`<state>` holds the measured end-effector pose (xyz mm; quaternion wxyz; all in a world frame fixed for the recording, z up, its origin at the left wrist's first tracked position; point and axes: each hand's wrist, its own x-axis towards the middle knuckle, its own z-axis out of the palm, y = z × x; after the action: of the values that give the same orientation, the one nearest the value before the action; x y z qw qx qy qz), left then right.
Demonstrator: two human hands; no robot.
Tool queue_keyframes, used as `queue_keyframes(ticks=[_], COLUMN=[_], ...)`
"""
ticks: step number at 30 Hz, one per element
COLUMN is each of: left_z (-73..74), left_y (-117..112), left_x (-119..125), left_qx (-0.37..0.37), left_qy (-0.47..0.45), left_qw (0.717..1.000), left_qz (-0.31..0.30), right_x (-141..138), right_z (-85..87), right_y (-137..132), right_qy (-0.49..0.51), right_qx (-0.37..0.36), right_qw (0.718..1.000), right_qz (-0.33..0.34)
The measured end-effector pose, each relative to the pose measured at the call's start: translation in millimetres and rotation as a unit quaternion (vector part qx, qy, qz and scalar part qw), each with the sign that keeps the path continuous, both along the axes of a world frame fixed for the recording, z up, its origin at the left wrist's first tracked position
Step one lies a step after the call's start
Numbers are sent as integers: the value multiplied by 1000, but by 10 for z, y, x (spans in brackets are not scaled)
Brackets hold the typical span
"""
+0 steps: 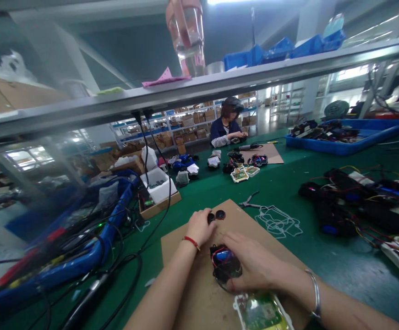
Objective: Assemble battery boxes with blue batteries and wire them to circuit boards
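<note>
My left hand (200, 226) rests on a brown cardboard mat (185, 256) with its fingers curled round a small black round part (211, 217); a second black round part (220, 214) lies just beside it. My right hand (252, 266) lies over a black assembly with a blue cell and red wires (224, 266), gripping it against the mat. A white-framed green circuit board (261, 312) sits right below that hand, at the mat's near edge.
Pliers (249, 201) and a white outline drawing (277, 222) lie on the green table. Wired black assemblies (350, 201) pile at right, a blue tray (343, 137) behind. Cables and a blue bin (92, 247) crowd the left. A person (227, 126) works opposite.
</note>
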<state>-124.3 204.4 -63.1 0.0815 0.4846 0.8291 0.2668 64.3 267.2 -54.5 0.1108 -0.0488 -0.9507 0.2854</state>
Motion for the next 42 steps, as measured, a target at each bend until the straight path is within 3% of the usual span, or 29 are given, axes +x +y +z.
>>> queue_keyframes(ticks=[3,5,9,12,16,20,25,27,35,42], left_z=[-22,21,115,75,-89,-138,44,103,89,48], left_y=[200,177,-207,-623,-1003,-1097,-1147,-1172,-1198,-1222], left_x=[-23,-14,61,191,422,616,725,728,673,606], left_qx=[-5,25,117,175,236,266,208,194,173,178], left_qy=[-6,-23,-99,-177,-251,-283,-109,-51,87,142], left_qw=[1000,999,988,968,938,921,972,980,980,957], left_qz=[12,15,16,20,41,35,-1,-15,-40,-181], right_x=[17,22,12,1,2,-6,-15,-8,5,-11], right_z=[-23,-50,-133,-175,-162,-160,-229,-243,-192,-251], right_y=[-13,-20,-43,-83,-131,-119,-97,-108,-158,-107], right_qy=[11,12,20,28,44,111,131,127,135,141], right_qx=[-17,-36,-16,8,-48,-130,-165,-164,-153,-170], right_qw=[1000,999,998,998,996,985,978,978,979,975], right_qz=[-7,-17,-58,-61,-56,-15,4,3,16,4])
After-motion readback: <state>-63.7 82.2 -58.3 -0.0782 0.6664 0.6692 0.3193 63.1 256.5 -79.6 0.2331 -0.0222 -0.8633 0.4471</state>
